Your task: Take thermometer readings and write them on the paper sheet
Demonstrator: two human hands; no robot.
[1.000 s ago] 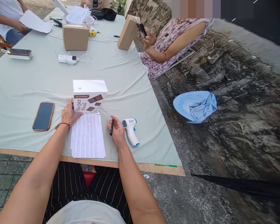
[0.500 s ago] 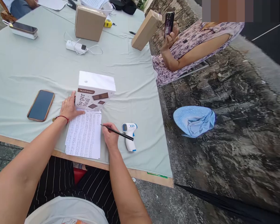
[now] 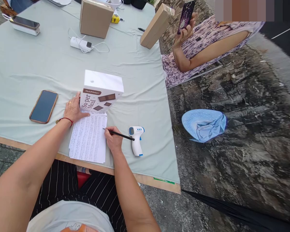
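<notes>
Sheets of paper (image 3: 88, 138) covered in dense rows of print or writing lie near the table's front edge. Spread beside the top left corner of the sheets, my left hand (image 3: 72, 108) rests its thumb on the paper, its fingers along the left side of a white box (image 3: 99, 95) marked "NutriMotion Su-per Meal". That box stands upright at the top of the sheets. A slim black pen (image 3: 122, 134) is pinched in my right hand (image 3: 114, 140), its tip over the paper's right edge. Just right of that hand lies a white and blue infrared thermometer (image 3: 136, 141).
A phone (image 3: 43, 106) lies on the left. Farther back are a cardboard box (image 3: 95, 19), a white device with a cable (image 3: 79, 44), another phone (image 3: 26, 24) and a long carton (image 3: 156, 27). A person (image 3: 195, 61) holds up a phone. A blue hat (image 3: 204, 125) lies beyond the table's right edge.
The view has shifted slightly. My pen tip has moved a little left onto the paper's right edge. My left hand stays in place; the person's phone appears higher and tilted more.
</notes>
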